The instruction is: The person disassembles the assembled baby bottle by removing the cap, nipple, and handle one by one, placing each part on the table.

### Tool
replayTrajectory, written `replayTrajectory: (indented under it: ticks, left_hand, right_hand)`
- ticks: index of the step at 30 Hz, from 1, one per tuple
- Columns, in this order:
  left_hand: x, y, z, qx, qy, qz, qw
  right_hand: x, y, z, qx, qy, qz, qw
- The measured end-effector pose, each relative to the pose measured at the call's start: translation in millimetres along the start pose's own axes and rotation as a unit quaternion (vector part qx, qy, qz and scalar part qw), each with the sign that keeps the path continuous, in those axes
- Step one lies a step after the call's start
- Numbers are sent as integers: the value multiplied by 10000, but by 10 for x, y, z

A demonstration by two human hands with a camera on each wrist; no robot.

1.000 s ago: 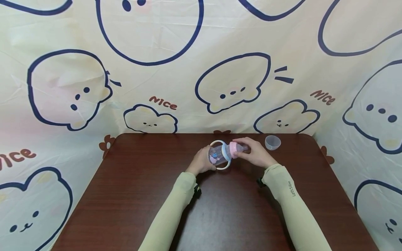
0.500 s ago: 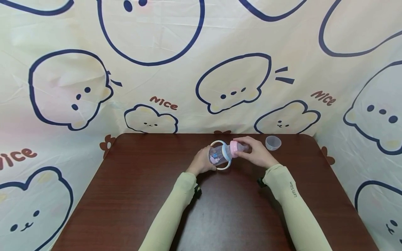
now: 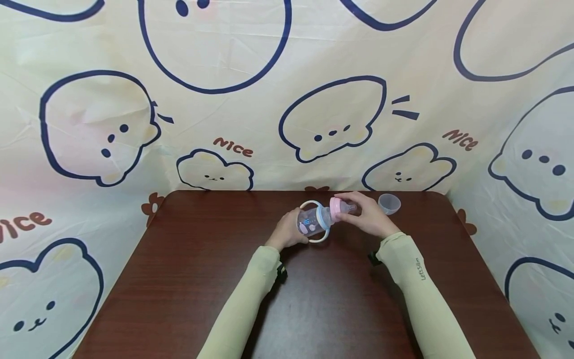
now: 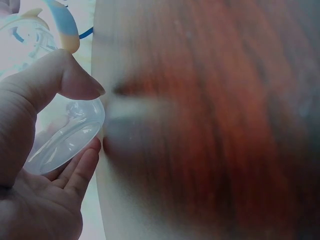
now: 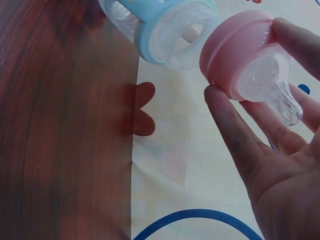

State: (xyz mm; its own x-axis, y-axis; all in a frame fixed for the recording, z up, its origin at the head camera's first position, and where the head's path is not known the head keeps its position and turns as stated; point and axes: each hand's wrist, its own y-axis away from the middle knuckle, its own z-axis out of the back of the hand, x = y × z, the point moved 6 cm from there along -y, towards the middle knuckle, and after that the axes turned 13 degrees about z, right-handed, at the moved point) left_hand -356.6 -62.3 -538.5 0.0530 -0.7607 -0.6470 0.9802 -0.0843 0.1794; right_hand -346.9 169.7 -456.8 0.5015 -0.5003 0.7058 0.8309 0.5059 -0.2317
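My left hand [image 3: 285, 231] grips the clear baby bottle [image 3: 308, 223] round its body, tilted over the table with its neck to the right. In the left wrist view, thumb and fingers wrap the bottle's clear base [image 4: 70, 135]. A light-blue ring with two cream handles [image 3: 317, 241] surrounds the neck. With thumb and fingertips, my right hand [image 3: 371, 218] pinches the pink collar [image 5: 232, 47] that carries a clear teat [image 5: 282, 100]. From the right wrist, the bottle's open threaded mouth [image 5: 187, 42] shows just beside the collar, which is tilted away from it.
A small clear cup-shaped cap [image 3: 389, 204] stands near the table's back edge, just beyond the right hand. The dark brown table [image 3: 309, 304] reaches a cartoon-printed cloth [image 3: 269, 119] at the back and sides.
The pink collar with its teat has come off the bottle's neck and shifted slightly up and right with the right hand. The left hand and bottle stay nearly still.
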Motion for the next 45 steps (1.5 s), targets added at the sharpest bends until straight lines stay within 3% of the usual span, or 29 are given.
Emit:
replayTrajectory:
  ticks: [4,24,32,45]
  left_hand:
    - [15,-4,-12,93,94,177,9998]
    - [2,6,-9,51,112,179,9998]
    - [-15,2,7,-71,5,-118,9999]
    - [-5,7,7,-20,41,-79,10000]
  right_hand:
    - [11,7,17,-24,-16,-8,10000]
    - [53,36,56,-110,-131,-61,9998]
    - [69,45,80,-124,-160,-50,9998]
    - [96,83,188,-198,-189,-12,9996]
